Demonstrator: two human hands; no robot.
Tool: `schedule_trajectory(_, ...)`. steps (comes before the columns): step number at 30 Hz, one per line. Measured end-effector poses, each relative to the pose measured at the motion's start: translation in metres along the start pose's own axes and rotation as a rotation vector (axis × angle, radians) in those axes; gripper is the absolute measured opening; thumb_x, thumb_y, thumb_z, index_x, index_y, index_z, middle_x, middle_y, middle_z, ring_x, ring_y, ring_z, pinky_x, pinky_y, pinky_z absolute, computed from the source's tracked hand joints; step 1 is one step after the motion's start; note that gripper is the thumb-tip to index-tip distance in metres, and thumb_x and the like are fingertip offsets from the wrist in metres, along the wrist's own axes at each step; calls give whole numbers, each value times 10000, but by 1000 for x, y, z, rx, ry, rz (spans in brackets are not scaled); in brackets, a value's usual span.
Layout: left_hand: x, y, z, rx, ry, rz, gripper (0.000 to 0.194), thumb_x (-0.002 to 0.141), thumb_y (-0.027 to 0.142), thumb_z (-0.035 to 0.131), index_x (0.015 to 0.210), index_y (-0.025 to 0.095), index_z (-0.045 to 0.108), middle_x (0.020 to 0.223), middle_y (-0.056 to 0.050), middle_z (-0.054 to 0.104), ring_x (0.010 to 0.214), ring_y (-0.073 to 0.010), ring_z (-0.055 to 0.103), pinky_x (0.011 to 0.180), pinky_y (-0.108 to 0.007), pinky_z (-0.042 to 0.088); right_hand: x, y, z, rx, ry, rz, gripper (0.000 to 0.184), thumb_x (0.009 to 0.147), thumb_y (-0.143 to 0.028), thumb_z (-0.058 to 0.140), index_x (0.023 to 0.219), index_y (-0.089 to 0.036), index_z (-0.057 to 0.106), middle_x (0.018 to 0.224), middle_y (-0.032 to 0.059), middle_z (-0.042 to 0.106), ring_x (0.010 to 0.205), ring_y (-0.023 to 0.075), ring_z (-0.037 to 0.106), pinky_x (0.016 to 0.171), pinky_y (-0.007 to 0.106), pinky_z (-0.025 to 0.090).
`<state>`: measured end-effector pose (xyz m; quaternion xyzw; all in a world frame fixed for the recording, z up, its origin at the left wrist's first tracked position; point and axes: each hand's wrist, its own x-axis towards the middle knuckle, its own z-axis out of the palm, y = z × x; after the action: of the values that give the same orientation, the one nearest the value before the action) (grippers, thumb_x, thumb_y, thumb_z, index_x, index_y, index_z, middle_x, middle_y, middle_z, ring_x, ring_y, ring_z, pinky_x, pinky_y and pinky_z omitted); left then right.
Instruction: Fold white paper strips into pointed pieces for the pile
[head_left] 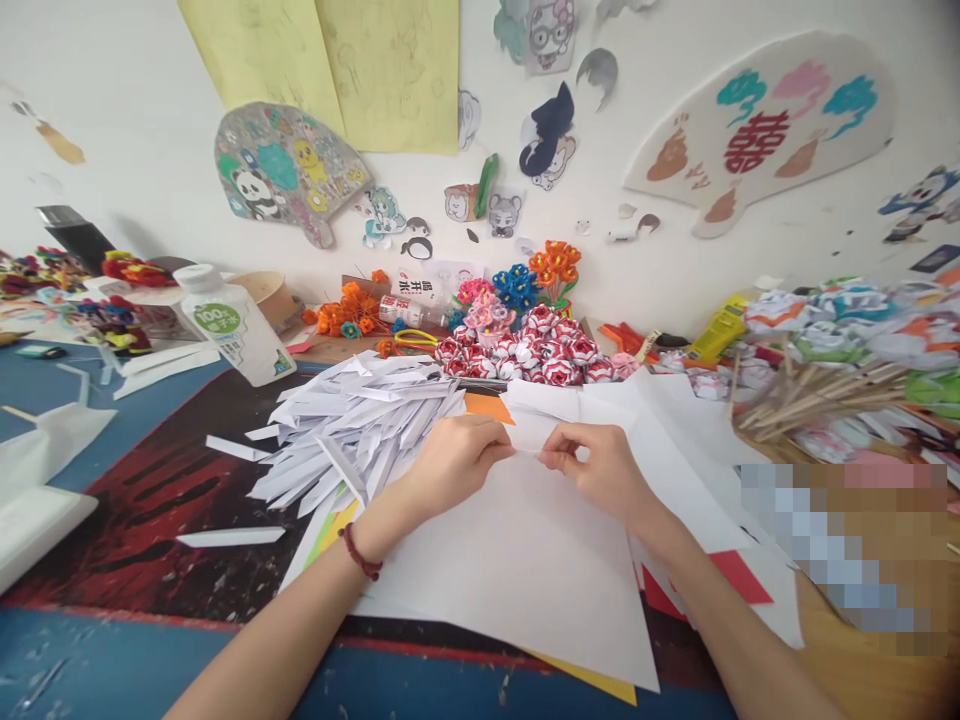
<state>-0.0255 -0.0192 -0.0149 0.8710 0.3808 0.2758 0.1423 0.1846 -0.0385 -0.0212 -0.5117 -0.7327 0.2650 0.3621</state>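
My left hand (463, 455), with a dark red bead bracelet (360, 552) at its wrist, is closed in a pinch on one end of a small white paper strip (527, 453). Facing it, my right hand (592, 458) pinches the strip's other end. Only a short piece of the strip shows between the fingertips. Both hands are just above a stack of white paper sheets (517, 560), with yellow and orange edges showing from under it. Left of the hands lies a heap of folded white paper strips (352, 430).
A white bottle (234, 325) stands at the left behind the heap. Red-and-white paper flowers (551, 350) line the back by the wall. At the right are wooden sticks (825, 395) with paper flowers. One loose folded strip (231, 537) lies on the dark red mat (150, 560).
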Motion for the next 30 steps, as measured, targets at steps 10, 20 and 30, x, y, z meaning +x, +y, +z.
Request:
schedule_trajectory(10,-1,1,3,102,-34,1,195,884,258,528,765,189,666,733,-18,671,700,-143,597,610,-245,369,1,2,8,68,-22,51,182,765,-182,589,615,-198,690,583,6,677,495,147,589,514,257,460)
schedule_trajectory(20,-4,2,-12,370,203,155,291,943,277,421,752,187,622,692,-17,619,678,-147,538,628,-309,316,9,-4,6,214,39,96,195,748,-335,669,636,-178,697,580,24,669,501,136,566,532,253,476)
schedule_trajectory(30,-8,-21,-42,493,536,-74,233,905,168,419,772,181,608,714,-52,594,745,-185,515,683,-314,356,33,7,-6,85,307,113,331,803,-453,590,797,-145,710,692,69,712,576,178,636,585,293,522)
